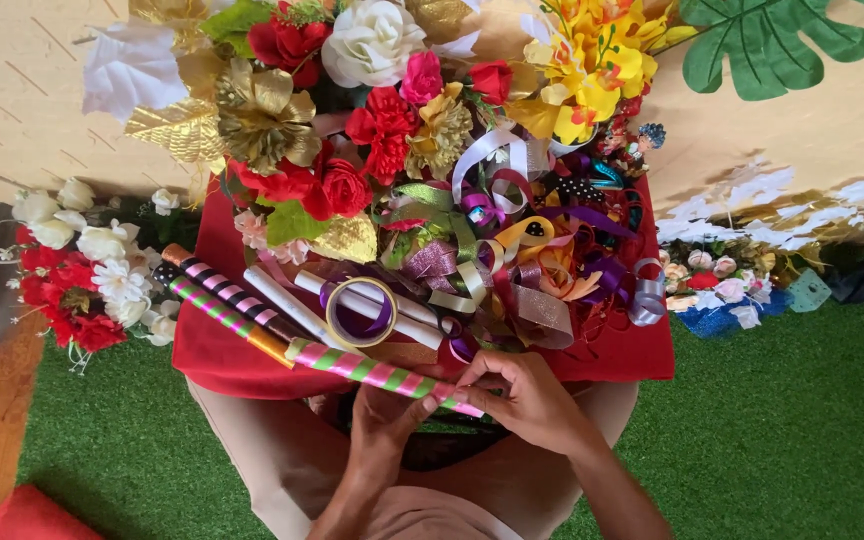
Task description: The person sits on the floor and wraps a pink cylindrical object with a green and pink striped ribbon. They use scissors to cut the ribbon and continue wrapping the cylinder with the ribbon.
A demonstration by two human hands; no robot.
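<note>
At lower centre | left hand [387,415] and right hand [522,395] both grip pink-green striped wrapping-paper roll [372,372] | red-covered table [222,350] behind holds ribbons [482,250], artificial flowers [382,120]

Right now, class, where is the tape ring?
In the head view the tape ring lies near the middle of the red cloth, on the white rolls, just above the striped roll both hands hold.
</note>
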